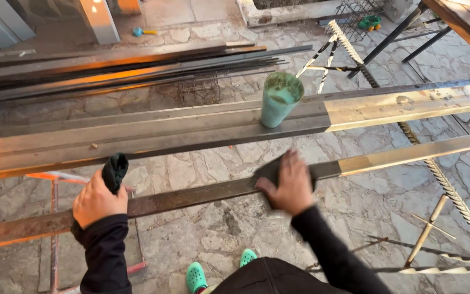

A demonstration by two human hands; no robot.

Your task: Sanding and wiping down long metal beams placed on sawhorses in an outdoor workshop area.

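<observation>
A long rusty steel bar (191,197) runs across in front of me at waist height. My right hand (288,185) presses a dark cloth (270,170) flat onto the bar near its middle; the hand is blurred. My left hand (98,199) rests by the bar further left, closed around a bunched dark green rag (116,169) that sticks up from the fist. Beyond, a wider steel beam (153,136) lies parallel, and a green plastic cup (280,100) stands upright on it.
A bundle of dark steel bars (121,68) lies on the stone floor behind. Twisted metal rods (441,174) and a frame lie at the right. An orange-red stand (54,218) supports the bar at left. My green shoes (196,276) show below.
</observation>
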